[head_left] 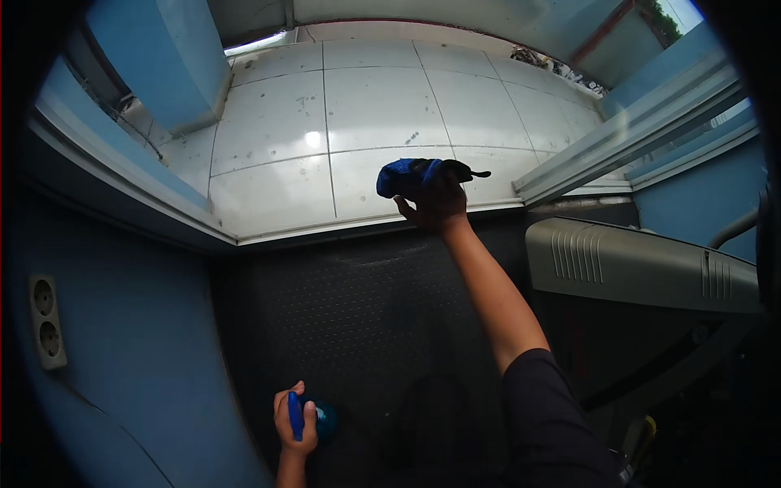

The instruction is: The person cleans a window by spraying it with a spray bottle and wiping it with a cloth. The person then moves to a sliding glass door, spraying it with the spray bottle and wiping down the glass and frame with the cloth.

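Note:
At the lower left, my left hand [284, 421] is wrapped round a spray bottle [326, 419] with a blue top and a teal body; its lower part is lost in shadow. My right arm reaches forward, and my right hand [440, 208] grips a bunched blue and black cloth [397, 178] at the window. A dark end of the cloth sticks out to the right. Behind it lies a pale tiled floor [382, 102], apparently seen through glass. Whether the cloth touches the pane I cannot tell.
A white window frame [154, 203] runs along the left, and another frame bar [634, 122] slants at the right. A double wall socket [47, 321] with a cable sits on the blue wall [138, 325]. A grey vented machine [643, 264] stands right, above a dark textured floor [342, 309].

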A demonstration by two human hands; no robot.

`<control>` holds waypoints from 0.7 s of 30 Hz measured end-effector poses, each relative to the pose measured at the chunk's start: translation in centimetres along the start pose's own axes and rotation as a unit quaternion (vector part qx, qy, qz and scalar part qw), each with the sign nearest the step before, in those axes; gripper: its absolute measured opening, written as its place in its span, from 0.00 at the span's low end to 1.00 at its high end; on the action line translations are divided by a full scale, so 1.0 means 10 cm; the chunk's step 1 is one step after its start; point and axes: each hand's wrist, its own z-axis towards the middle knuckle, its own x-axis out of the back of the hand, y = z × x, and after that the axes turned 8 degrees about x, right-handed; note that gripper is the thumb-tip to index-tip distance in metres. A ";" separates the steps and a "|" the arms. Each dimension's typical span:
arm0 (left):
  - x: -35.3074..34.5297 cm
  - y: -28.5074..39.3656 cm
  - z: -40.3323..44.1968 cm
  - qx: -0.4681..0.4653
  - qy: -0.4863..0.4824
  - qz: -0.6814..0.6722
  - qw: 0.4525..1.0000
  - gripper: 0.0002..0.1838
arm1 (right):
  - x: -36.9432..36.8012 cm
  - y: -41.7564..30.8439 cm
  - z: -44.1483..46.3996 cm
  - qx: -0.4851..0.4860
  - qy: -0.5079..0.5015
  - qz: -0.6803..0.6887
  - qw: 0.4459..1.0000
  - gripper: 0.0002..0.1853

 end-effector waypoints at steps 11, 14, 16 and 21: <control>-0.61 0.25 -0.12 0.004 -0.071 0.028 0.997 0.19 | -0.15 1.56 -1.32 -0.429 0.170 0.142 0.876 0.47; -0.75 0.33 -0.09 0.019 -0.061 0.013 0.998 0.17 | -0.23 1.72 -1.52 -0.506 0.199 0.207 0.813 0.45; -0.80 0.42 -0.05 0.035 -0.069 0.029 0.997 0.15 | -0.29 1.77 -1.56 -0.530 0.237 0.263 0.771 0.44; -0.91 0.47 -0.04 0.071 -0.046 -0.039 0.996 0.13 | -0.16 1.30 -0.91 -0.521 0.308 0.341 0.719 0.43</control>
